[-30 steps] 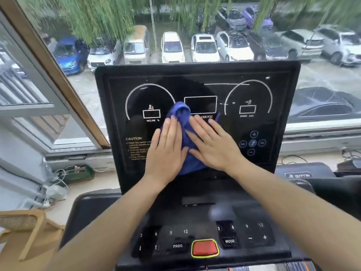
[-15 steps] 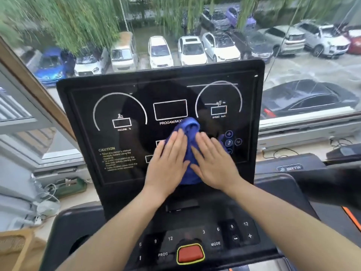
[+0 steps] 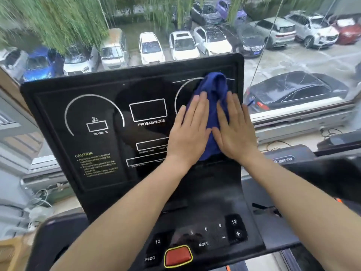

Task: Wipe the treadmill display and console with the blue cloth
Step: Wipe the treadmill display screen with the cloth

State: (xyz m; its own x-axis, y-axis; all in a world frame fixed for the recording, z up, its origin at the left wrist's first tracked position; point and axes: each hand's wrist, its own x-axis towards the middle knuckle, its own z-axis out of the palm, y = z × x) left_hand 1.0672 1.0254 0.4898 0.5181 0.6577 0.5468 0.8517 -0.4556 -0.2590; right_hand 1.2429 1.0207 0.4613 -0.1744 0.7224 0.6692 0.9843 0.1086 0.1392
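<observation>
Pressing the crumpled blue cloth [image 3: 213, 106] flat-fingered with left hand [image 3: 188, 133] and right hand [image 3: 235, 132], we should sweep the glossy black display panel's [image 3: 109, 153] right edge evenly.

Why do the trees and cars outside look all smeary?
Head view: the trees and parked cars are motion-blurred, and the wide lens bends the edges; the display shows soft glare, while the blue cloth stays fairly sharp.
</observation>
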